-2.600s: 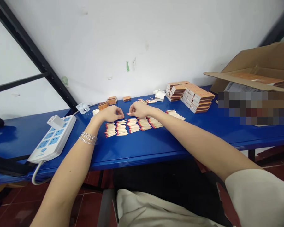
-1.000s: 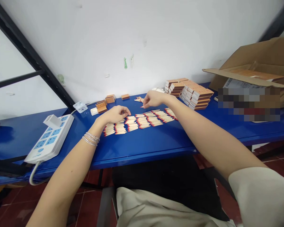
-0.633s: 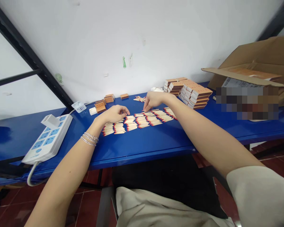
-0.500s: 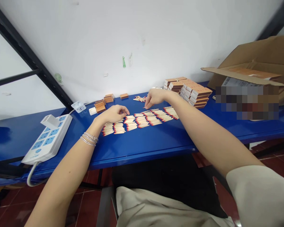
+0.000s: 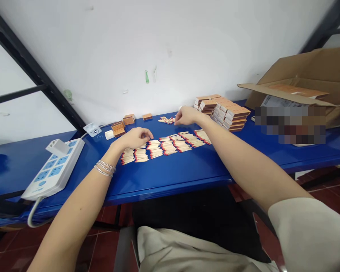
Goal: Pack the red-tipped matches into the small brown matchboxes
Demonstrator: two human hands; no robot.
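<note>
Several bundles of red-headed matches (image 5: 170, 146) lie in slanting rows across the blue table. My left hand (image 5: 135, 138) rests at the left end of these rows, its fingers loosely bent and thumb and forefinger apart. Part of the matches beneath it is hidden. Beyond the rows, a loose heap of matches (image 5: 166, 120) lies crosswise. My right hand (image 5: 186, 115) is at the right edge of this heap, thumb and forefinger pinched together on what looks like a match, mostly hidden by the fingers.
Stacked matchboxes (image 5: 229, 111) stand at the back right, beside an open cardboard box (image 5: 297, 75). Several small matchboxes (image 5: 119, 129) sit at the back left. A white power strip (image 5: 55, 168) lies on the left of the blue table (image 5: 170, 175), against the white wall.
My right hand, with a match at its fingertips before, has moved back from above the rows to the loose heap. My left hand stays by the rows. The view has shifted slightly.
</note>
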